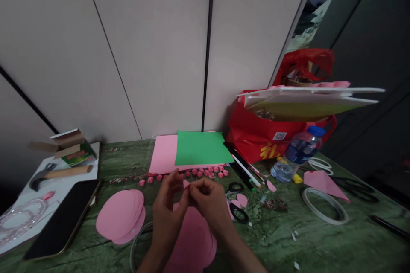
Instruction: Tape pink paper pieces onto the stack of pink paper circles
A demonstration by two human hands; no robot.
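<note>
Gap right of phone [64,220], bottle [298,152] before bag [253,134]

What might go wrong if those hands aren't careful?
The small pink piece pinched between the left hand and right hand might crease or slip. The little pink rolls lie just beyond the fingers, so a bump could scatter them. The scissors lie close beside the right hand, so a sideways reach might knock them.
</note>
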